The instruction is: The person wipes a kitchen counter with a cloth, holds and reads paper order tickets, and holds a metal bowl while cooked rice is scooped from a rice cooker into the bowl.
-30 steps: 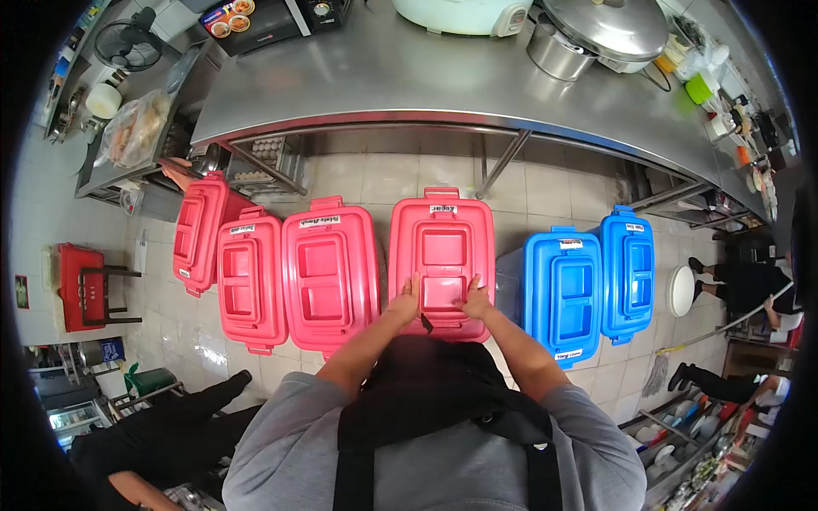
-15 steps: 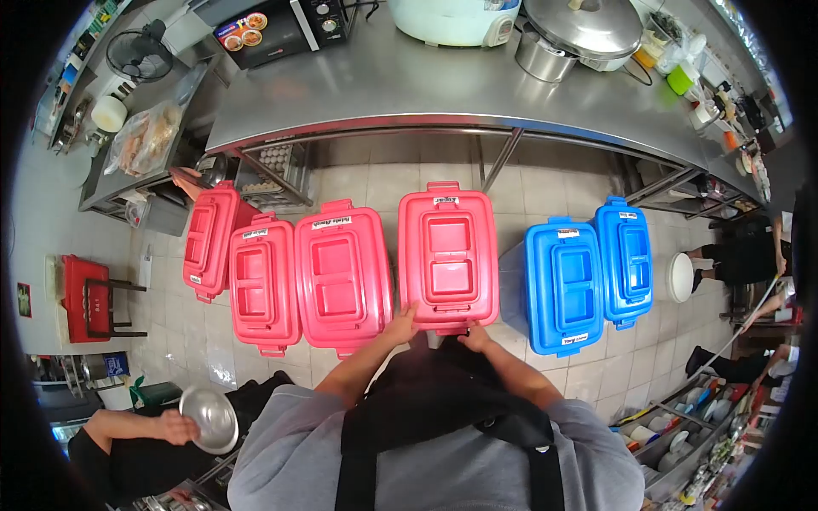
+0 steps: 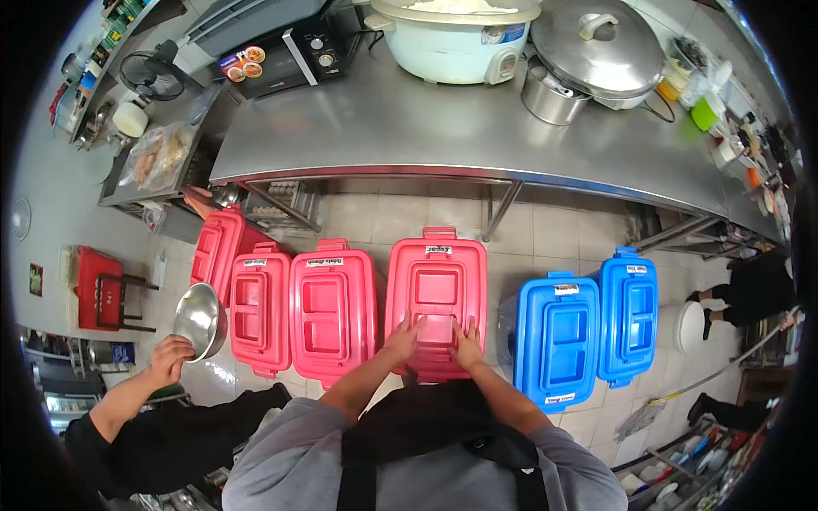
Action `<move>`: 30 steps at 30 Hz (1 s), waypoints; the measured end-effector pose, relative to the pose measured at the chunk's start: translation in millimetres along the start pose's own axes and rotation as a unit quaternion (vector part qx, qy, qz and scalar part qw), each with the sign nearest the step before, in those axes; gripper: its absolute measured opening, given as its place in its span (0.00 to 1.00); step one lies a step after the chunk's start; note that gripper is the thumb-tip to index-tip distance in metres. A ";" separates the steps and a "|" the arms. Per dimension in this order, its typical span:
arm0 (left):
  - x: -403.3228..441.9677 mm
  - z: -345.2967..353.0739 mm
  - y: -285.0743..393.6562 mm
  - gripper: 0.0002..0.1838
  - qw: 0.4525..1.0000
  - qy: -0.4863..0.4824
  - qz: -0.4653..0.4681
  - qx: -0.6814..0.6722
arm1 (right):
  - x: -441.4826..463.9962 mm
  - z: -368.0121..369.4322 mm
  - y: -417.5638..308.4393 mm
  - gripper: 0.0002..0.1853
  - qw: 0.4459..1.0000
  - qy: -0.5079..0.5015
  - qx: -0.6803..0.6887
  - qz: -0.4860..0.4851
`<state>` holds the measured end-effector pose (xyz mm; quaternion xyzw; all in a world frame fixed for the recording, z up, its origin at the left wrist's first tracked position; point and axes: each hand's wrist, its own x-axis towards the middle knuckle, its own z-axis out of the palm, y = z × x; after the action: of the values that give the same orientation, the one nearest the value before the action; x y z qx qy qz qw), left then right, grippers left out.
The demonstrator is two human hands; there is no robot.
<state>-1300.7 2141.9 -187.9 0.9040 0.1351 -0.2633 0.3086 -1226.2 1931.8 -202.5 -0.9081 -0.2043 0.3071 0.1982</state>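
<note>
My left hand [image 3: 403, 337] lies on the left part of the lid of a red bin [image 3: 435, 298] labelled at its far end, with its fingers stretched out. On the right part of the same lid rests my right hand [image 3: 466, 344], its fingers apart and holding nothing. The lid is on the bin. Another red bin [image 3: 333, 311] stands to the left, with two more red bins beyond it. To the right are a blue bin [image 3: 557, 341] and a second blue bin [image 3: 628, 315], both lidded.
A steel table [image 3: 460, 140] spans the far side, bearing a microwave [image 3: 285, 60], a large cooker [image 3: 452, 47] and a lidded pot [image 3: 596, 51]. At left a person holds out a metal bowl [image 3: 198, 322]. Right: a white bucket [image 3: 688, 327], a mop [image 3: 641, 419] and people's legs.
My hands have moved from the near edge of the red bin onto its lid and opened out. The person at left has raised the metal bowl forward, beside the red bins.
</note>
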 end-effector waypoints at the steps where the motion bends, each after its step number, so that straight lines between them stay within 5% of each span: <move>1: 8.1 6.8 -2.4 0.38 0.999 0.030 0.019 0.029 | 5.7 -6.7 0.9 0.53 1.000 -0.028 -0.005 -0.013; 5: 26.5 2.8 5.8 0.34 0.995 0.029 -0.012 0.091 | 42.0 -7.8 28.4 0.51 0.989 -0.102 -0.036 -0.099; 7: 37.1 -15.8 0.9 0.34 0.998 -0.010 -0.057 0.009 | 48.4 -21.4 21.5 0.48 0.984 -0.157 -0.049 -0.071; 8: 42.4 -20.8 -9.3 0.34 0.990 0.054 -0.060 -0.120 | 50.2 -26.9 21.6 0.47 0.983 -0.161 -0.055 -0.074; 11: 41.0 -62.0 -12.7 0.40 0.858 0.205 -0.072 -0.466 | 66.1 -35.9 25.6 0.42 0.979 -0.148 -0.102 -0.096; 13: 40.2 -88.1 -36.3 0.42 0.840 0.285 -0.162 -0.432 | 80.7 -41.9 31.2 0.40 0.975 -0.127 -0.143 -0.111; 17: -26.8 -175.5 -6.7 0.48 0.744 0.318 -0.101 -0.578 | 109.5 -65.0 41.7 0.38 0.979 -0.110 -0.094 -0.146; 23: -136.2 -166.9 -4.8 0.46 0.624 0.397 0.064 -0.670 | 142.8 -72.6 28.2 0.37 0.971 -0.114 -0.140 -0.157; 25: -163.7 -150.8 -16.8 0.46 0.494 0.357 0.145 -0.779 | 150.5 -70.0 22.9 0.37 0.973 -0.132 -0.120 -0.143; 26: -173.8 -161.3 1.2 0.46 0.497 0.361 0.147 -0.775 | 153.7 -67.3 21.5 0.37 0.973 -0.133 -0.129 -0.141; 28: -195.7 -178.4 43.1 0.46 0.382 0.519 0.033 -0.764 | 161.6 -61.8 20.5 0.37 0.974 -0.131 -0.132 -0.132; 30: -201.6 -190.1 38.3 0.39 0.349 0.541 0.025 -0.765 | 180.6 -44.1 27.7 0.38 0.973 -0.127 -0.130 -0.139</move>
<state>-1376.7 2215.3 71.1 0.2248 0.3932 0.5081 0.7326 -1059.7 1987.3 -269.8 -0.8425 -0.3901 0.3601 0.0913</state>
